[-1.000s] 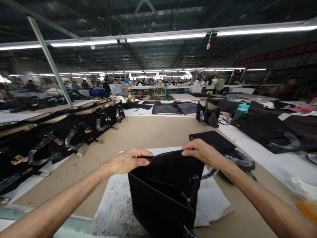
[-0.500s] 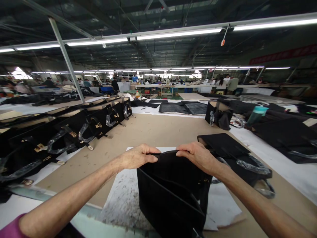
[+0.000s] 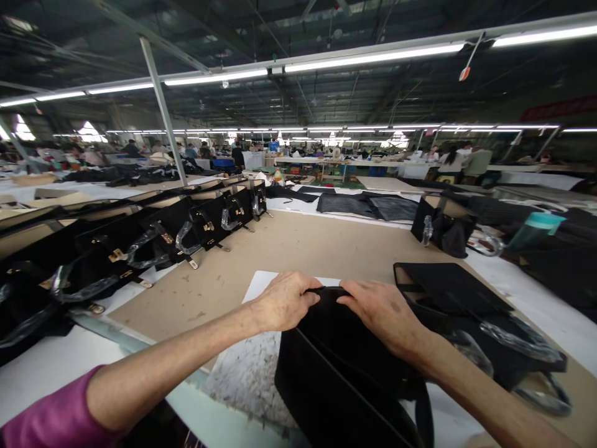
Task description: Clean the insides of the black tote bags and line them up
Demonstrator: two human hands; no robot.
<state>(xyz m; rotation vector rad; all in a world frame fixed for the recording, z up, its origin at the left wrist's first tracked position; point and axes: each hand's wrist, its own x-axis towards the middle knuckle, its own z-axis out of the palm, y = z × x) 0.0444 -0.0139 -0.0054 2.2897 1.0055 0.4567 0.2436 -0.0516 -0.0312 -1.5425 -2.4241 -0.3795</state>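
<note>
Both hands — left (image 3: 284, 302), right (image 3: 382, 314) — pinching matte black boxy bag (image 3: 345, 373) rim, speckled white sheet (image 3: 247, 373)

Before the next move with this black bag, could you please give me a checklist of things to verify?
1. Left hand grip on the top edge of the black bag: ok, fingers curl over it.
2. Right hand grip on the same edge: ok, close beside the left.
3. White sheet beneath the bag: ok, it lies on the table.
4. Second bag on the right apart from the held one: cannot tell, they overlap in view.
5. Row of bags on the left: ok, well away from both hands.
6. Inside of the held bag: cannot tell, too dark.
</note>
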